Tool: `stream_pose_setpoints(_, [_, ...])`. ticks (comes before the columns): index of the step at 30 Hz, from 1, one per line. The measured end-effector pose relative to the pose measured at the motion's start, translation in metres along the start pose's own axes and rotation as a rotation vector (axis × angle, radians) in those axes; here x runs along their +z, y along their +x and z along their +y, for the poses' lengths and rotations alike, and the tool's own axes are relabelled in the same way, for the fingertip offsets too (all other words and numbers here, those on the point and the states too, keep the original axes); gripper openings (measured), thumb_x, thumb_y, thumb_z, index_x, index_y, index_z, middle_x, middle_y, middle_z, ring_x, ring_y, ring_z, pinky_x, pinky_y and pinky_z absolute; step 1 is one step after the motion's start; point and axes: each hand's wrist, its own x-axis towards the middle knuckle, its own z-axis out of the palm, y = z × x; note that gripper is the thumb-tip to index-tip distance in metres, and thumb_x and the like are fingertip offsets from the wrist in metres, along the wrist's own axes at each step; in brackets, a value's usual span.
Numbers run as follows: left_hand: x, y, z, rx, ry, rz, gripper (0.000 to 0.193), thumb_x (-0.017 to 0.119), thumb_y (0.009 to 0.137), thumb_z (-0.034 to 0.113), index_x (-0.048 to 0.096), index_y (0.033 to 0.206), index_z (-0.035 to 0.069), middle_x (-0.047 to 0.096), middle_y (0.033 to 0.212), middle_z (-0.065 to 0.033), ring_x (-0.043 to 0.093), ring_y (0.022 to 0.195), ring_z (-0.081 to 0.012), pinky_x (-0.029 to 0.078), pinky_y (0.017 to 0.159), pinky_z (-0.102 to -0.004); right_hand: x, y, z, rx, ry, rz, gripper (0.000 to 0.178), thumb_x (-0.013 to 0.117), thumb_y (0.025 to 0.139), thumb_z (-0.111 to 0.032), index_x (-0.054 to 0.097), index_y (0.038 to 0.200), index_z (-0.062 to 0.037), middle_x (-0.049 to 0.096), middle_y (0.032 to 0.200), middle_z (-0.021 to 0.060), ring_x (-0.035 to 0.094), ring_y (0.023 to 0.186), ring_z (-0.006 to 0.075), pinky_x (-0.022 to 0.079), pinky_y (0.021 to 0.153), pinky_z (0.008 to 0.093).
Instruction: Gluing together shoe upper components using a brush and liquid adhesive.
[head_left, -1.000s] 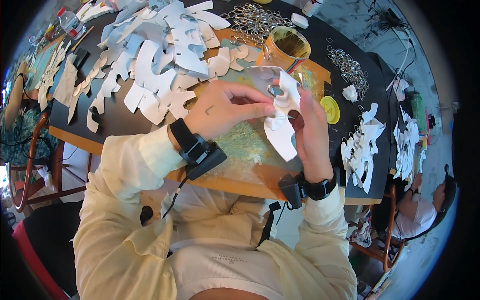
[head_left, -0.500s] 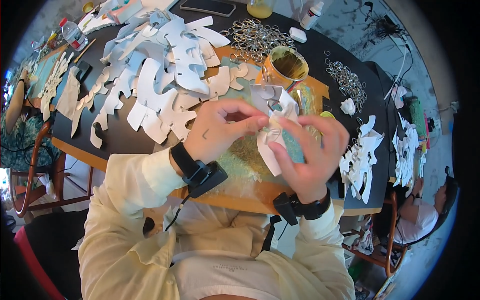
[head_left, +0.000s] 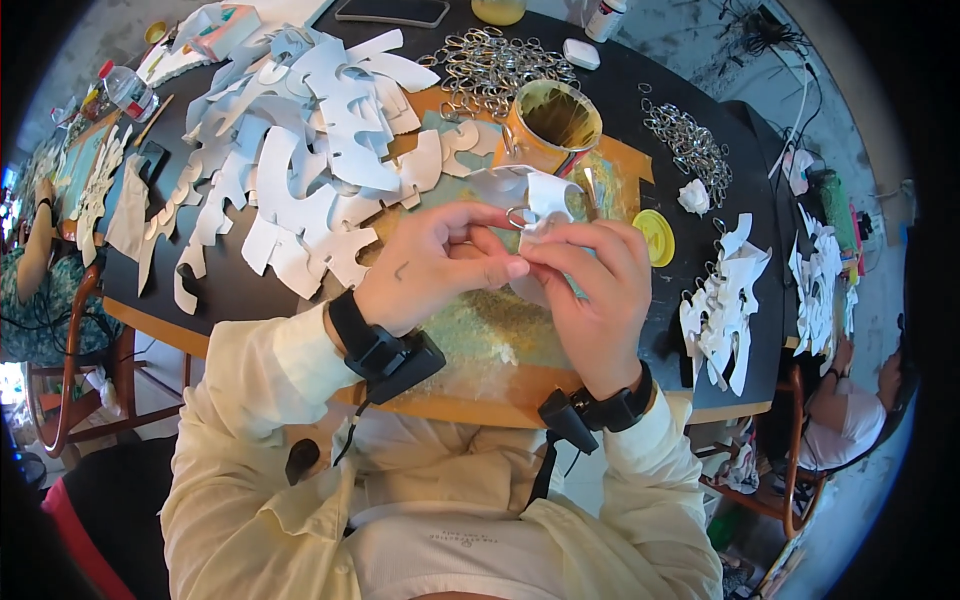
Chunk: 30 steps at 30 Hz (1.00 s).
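Observation:
Over the middle of the table, both my hands meet at a white leather-like cut-out piece [head_left: 550, 194] with a metal ring [head_left: 516, 217] at its fold. My left hand [head_left: 430, 262] is closed, its index fingertip against the ring and its thumb against the piece's near side. Pinching the folded part of the piece just right of the ring is my right hand [head_left: 602, 290]. The fingers hide part of the fold. Beneath them lies a greenish, glue-smeared work mat [head_left: 470, 335]. A glue tin [head_left: 550, 130] stands just beyond, with a brush handle beside it.
A heap of white cut-outs [head_left: 330, 130] covers the left. Metal rings [head_left: 500, 70] lie behind the tin, and more rings [head_left: 690, 145] at right. Nearer right are a yellow lid [head_left: 655, 238] and finished-looking white pieces [head_left: 728, 310]. Other people sit at both sides.
My hands have drawn closer together and the right fingers have closed in on the fold. The white piece has tilted up, and the ring now shows at my left fingertip.

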Motion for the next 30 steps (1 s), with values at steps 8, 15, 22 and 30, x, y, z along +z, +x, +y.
stream_pose_setpoints(8, [0.001,-0.002,-0.001,-0.12,-0.016,-0.067,0.029,0.069,0.083,0.013,0.064,0.108,-0.003,0.066,0.088,-0.0049,0.06,0.072,-0.0078,0.049,0.063,-0.0203,0.003,-0.004,0.0,0.109,0.157,0.002,0.021,0.074,0.063,-0.003,0.062,0.079,-0.0098,0.063,0.081,0.0017,0.059,0.081,0.0229,0.046,0.069,0.0341])
stream_pose_setpoints(15, [0.004,-0.008,-0.003,0.026,0.106,-0.023,0.021,0.07,0.081,0.009,0.068,0.099,-0.001,0.065,0.079,-0.0038,0.06,0.073,-0.0093,0.048,0.065,-0.0211,0.001,-0.005,0.0,0.379,0.54,0.05,0.028,0.075,0.071,0.001,0.052,0.086,-0.0054,0.063,0.083,0.0045,0.061,0.076,0.0128,0.049,0.071,0.0251])
stream_pose_setpoints(22, [0.012,-0.012,-0.006,0.121,0.308,-0.163,0.021,0.068,0.079,0.0,0.066,0.099,-0.004,0.063,0.084,-0.0048,0.059,0.075,-0.0093,0.047,0.066,-0.0213,-0.007,0.0,0.016,0.278,0.357,0.198,0.02,0.073,0.073,-0.002,0.061,0.088,-0.0037,0.06,0.084,0.0074,0.058,0.079,0.0182,0.048,0.072,0.0281])
stream_pose_setpoints(30, [0.01,-0.012,0.008,-0.115,-0.098,-0.033,0.021,0.065,0.083,0.0,0.064,0.103,-0.005,0.063,0.098,-0.0063,0.06,0.078,-0.0104,0.049,0.069,-0.0235,-0.031,0.005,-0.009,-0.159,-0.175,0.004,0.026,0.081,0.06,-0.023,0.07,0.083,-0.0173,0.058,0.086,-0.0043,0.048,0.085,0.0219,0.04,0.075,0.0334])
